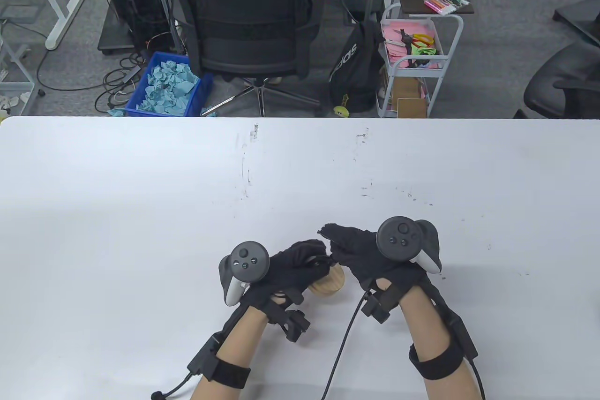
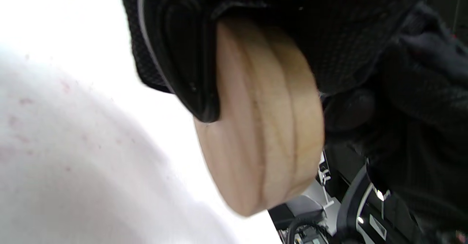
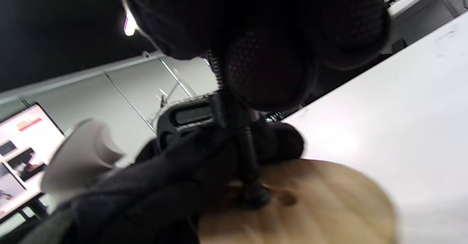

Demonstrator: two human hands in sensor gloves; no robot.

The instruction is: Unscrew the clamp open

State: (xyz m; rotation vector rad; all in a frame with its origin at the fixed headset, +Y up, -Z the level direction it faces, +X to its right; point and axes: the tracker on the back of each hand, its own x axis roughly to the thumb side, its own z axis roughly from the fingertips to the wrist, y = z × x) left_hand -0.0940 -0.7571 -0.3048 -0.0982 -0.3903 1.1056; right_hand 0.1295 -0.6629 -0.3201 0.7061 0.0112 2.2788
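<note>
A black clamp [image 3: 190, 118] grips a round wooden disc [image 1: 329, 283] near the table's front edge. Its threaded screw [image 3: 248, 152] presses its tip onto the disc's flat face [image 3: 314, 204]. My left hand [image 1: 293, 268] holds the clamp and the disc together; the disc's edge [image 2: 267, 127] fills the left wrist view, with the clamp's black frame [image 2: 182, 54] over it. My right hand [image 1: 349, 250] grips the top of the screw, and its fingers [image 3: 270, 68] wrap around the upper thread. The screw's handle is hidden inside that hand.
The white table [image 1: 140, 212] spreads wide to the left, right and far side of my hands. Beyond its far edge stand a black office chair [image 1: 248, 29], a blue bin [image 1: 164, 86] and a white cart [image 1: 412, 57].
</note>
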